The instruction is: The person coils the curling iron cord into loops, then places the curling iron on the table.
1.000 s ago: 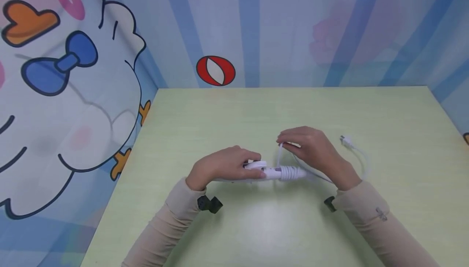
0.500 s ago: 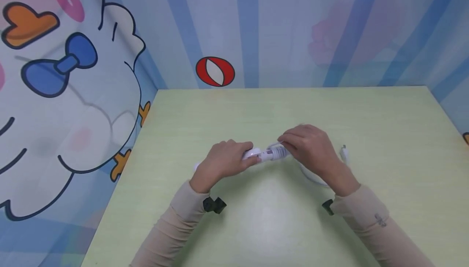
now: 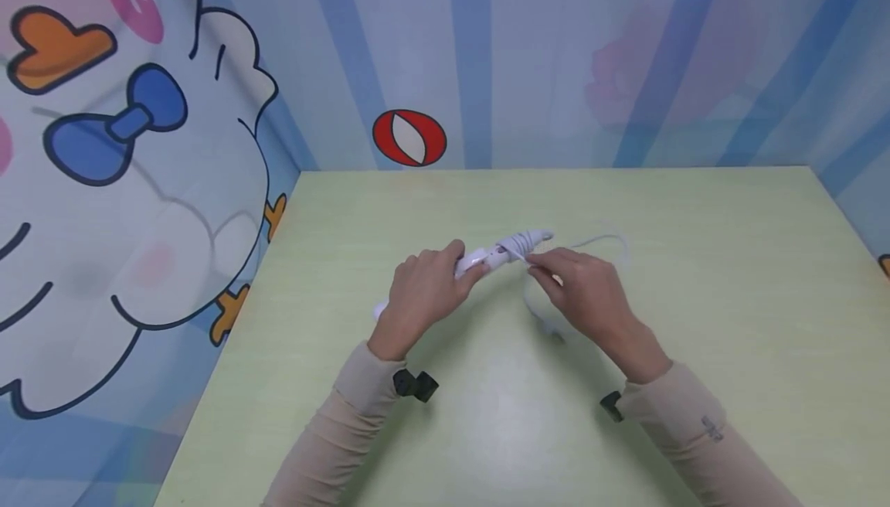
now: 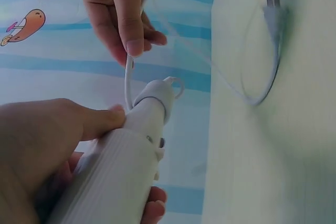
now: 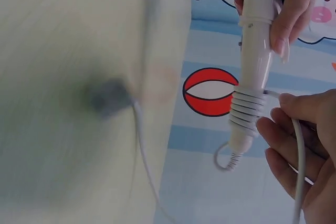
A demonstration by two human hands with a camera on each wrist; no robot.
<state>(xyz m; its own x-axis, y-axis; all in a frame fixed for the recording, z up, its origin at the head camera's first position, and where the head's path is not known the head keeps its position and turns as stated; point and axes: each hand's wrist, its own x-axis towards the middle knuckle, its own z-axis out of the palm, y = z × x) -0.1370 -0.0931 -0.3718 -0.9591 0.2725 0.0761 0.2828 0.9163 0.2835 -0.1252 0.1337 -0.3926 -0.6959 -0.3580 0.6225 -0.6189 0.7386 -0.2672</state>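
Observation:
A white curling iron (image 3: pixel 493 259) is raised over the table, its handle end tilted up and to the right. My left hand (image 3: pixel 424 290) grips it round the body, thumb along the side in the left wrist view. White power cord (image 5: pixel 247 109) lies in several tight coils round the handle, below a bare stretch of the handle. My right hand (image 3: pixel 591 294) pinches the cord's running length between thumb and fingers, right beside the coils. The cord's plug (image 4: pixel 274 18) dangles over the table below the hands, blurred in the right wrist view.
The pale green table (image 3: pixel 445 205) spreads under both hands, its back edge meeting a blue striped cloth wall (image 3: pixel 535 66). A cartoon bird print (image 3: pixel 139 260) covers the left side wall. Dark wrist cameras (image 3: pixel 416 385) sit at both cuffs.
The curling iron has been lifted and tilted, its handle end now farther back and higher. My right hand has carried the cord round to the near side. The plug has swung left.

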